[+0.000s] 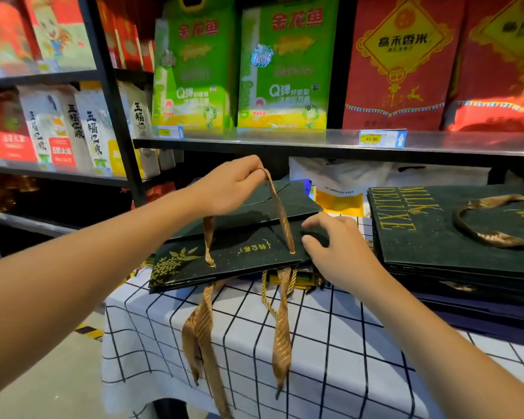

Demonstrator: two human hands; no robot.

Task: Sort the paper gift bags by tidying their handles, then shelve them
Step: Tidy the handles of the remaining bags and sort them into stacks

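So it's a shop aisle, worktop (330,352) covered in a white cloth with black grid lines, metal shelf (315,140) right above the hands carrying two green boxes (285,65) and red ones. One dark green gift bag (224,252) lies flat under both hands, and a stack of the same bags (454,237) sits just right of the right hand. Left hand (227,189) pinches the bag's gold ribbon handle (280,213), lifted up. Right hand (336,249) has loosely spread fingers resting on the bag's edge.
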